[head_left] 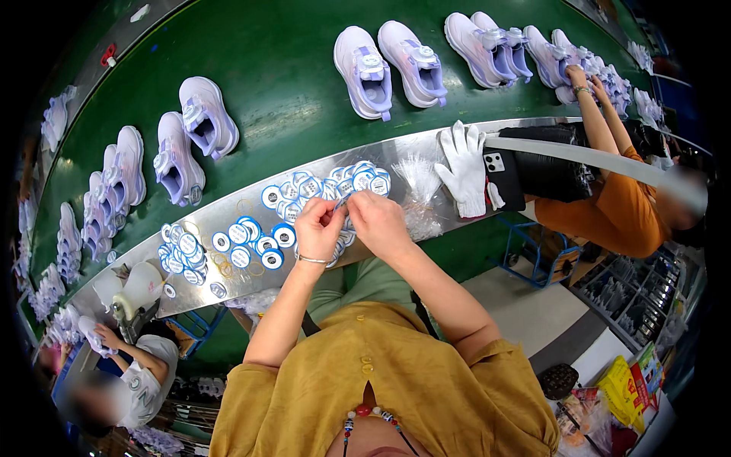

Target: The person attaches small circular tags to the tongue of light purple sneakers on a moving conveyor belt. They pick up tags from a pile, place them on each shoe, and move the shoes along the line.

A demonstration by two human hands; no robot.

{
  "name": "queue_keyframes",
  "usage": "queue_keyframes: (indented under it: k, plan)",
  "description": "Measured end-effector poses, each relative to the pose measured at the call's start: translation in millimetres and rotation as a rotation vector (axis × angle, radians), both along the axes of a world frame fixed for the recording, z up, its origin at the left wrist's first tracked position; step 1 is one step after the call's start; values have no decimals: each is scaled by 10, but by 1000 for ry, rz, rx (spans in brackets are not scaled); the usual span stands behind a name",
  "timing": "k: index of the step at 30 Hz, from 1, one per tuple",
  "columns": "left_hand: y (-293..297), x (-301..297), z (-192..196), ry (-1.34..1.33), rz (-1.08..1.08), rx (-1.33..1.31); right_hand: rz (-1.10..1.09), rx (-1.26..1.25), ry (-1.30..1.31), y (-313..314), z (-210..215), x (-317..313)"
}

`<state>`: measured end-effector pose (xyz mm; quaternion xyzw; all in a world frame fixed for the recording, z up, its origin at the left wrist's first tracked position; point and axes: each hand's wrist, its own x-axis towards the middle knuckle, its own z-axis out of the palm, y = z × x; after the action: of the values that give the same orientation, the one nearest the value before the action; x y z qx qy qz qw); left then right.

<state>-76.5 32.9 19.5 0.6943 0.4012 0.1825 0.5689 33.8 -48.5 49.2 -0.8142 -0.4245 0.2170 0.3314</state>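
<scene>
My left hand and my right hand meet over the metal ledge. Both have their fingertips pinched on a small round tag, mostly covered by the fingers. Just beyond them lies a heap of white, blue-rimmed round tags. Several loose blue and white tags are spread to the left of my left hand, beside thin yellowish loops. Another pile of tags sits farther left. Right of my hands is a bundle of clear plastic fasteners.
A green conveyor belt carries pale lilac sneakers in pairs. A white glove and a black phone lie on the ledge. Co-workers handle shoes at right and lower left. A blue-framed stool stands at right.
</scene>
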Motion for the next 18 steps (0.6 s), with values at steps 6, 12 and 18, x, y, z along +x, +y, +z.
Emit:
queue_keyframes:
  k: [6, 12, 18]
  plan:
    - [67, -171, -1, 78, -86, 270, 30, 67, 39, 52, -65, -145]
    - [103, -340, -13, 85, -79, 185, 83, 6, 101, 10, -132, -260]
    - [48, -395, -66, 29, -91, 120, 65, -179, 330, -31, -82, -185]
